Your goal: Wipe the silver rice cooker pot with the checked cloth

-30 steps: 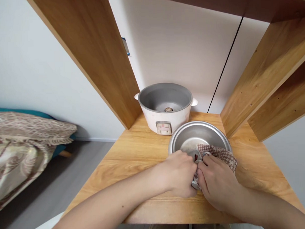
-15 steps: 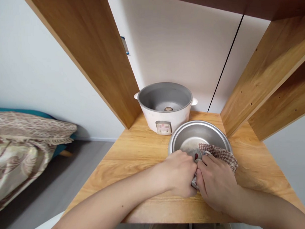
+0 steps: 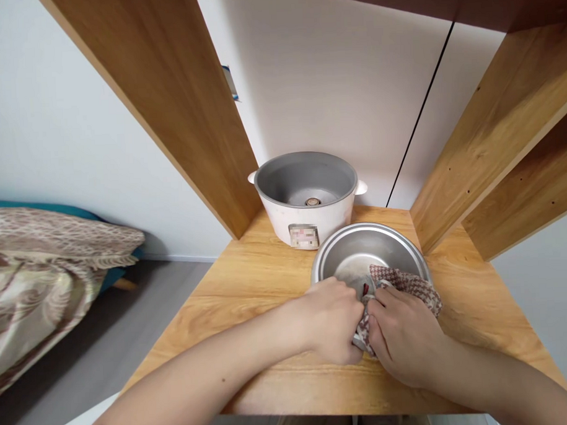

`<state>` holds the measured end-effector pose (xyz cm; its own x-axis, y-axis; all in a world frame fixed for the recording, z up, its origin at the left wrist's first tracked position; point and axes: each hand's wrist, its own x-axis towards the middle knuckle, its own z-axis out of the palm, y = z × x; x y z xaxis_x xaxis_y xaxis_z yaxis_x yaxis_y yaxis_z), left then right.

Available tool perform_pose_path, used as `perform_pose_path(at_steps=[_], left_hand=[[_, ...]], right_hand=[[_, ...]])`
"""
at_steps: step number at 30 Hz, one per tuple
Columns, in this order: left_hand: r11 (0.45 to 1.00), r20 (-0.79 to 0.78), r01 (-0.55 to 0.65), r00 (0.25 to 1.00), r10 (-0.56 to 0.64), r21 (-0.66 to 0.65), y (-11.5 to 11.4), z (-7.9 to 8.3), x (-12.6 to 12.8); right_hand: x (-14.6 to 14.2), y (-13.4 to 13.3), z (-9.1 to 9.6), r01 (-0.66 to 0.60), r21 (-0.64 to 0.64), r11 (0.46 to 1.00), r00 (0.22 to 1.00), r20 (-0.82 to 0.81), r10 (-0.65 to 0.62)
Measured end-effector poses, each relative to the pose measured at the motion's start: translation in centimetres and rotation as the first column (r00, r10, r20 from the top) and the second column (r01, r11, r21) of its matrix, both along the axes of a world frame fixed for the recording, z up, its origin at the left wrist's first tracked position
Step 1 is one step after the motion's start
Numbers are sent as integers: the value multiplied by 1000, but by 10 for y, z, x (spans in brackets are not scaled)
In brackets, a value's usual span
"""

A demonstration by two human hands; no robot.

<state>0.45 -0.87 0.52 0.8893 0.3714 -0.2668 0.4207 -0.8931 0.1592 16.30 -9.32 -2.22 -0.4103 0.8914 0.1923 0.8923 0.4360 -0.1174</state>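
A silver inner pot (image 3: 390,240) of a rice cooker stands on the wooden shelf, its near side covered by my hands. My left hand (image 3: 336,319) is closed in a fist at the pot's near rim; its fingertips are hidden. Close to its right, my right hand (image 3: 403,323) is closed on a brown-and-white checked cloth (image 3: 407,281) that lies over the right rim and into the pot. A small dark red bit shows between the hands, too small to name. Behind the pot sits the white rice cooker body (image 3: 272,213), open at the top, with a grey inside.
The wooden shelf (image 3: 212,302) has an upright post (image 3: 178,117) at the back left and a wooden panel (image 3: 476,144) on the right. A pale wall (image 3: 335,80) closes the back. At the far left, a patterned cloth (image 3: 44,289) covers a low piece of furniture.
My hands have parted slightly at the near rim, and more of the checked cloth shows between them. The pot and the cooker body keep their places.
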Motion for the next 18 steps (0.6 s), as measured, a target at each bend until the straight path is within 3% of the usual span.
perform_pose_path(at_steps=[18], left_hand=[[1000, -14, -2, 1000, 3, 11, -1, 3, 0]], right_hand=[[2, 2, 7, -3, -80, 997, 998, 56, 8]])
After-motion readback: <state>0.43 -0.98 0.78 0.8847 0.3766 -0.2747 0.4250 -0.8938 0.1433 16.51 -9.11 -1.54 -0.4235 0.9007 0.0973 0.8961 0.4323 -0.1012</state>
